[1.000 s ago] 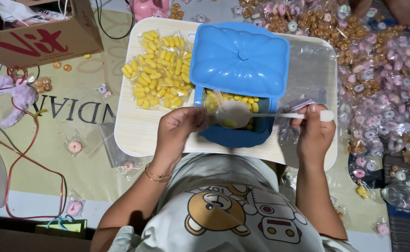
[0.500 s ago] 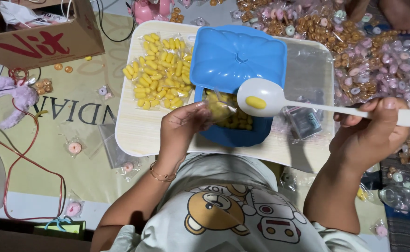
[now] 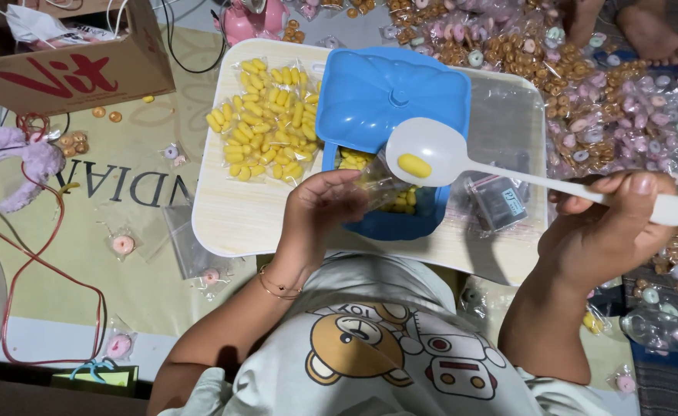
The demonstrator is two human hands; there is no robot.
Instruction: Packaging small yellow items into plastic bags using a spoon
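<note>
Head view. A white plastic spoon (image 3: 462, 158) is held by its handle in the right hand (image 3: 609, 231), fingers clamped around it near the desk's right edge. One yellow candy (image 3: 414, 165) is carried in the spoon's bowl, above the blue container (image 3: 389, 100) at the desk's middle. A small clear bag (image 3: 377, 185) is pinched in the fingers of the left hand (image 3: 319, 212), just beside the spoon's bowl and over the container's open compartment. Packets of yellow candies (image 3: 265, 119) are laid on the desk (image 3: 238, 223) towards its far left corner. A cardboard box (image 3: 69, 62) is seen on the floor beyond.
</note>
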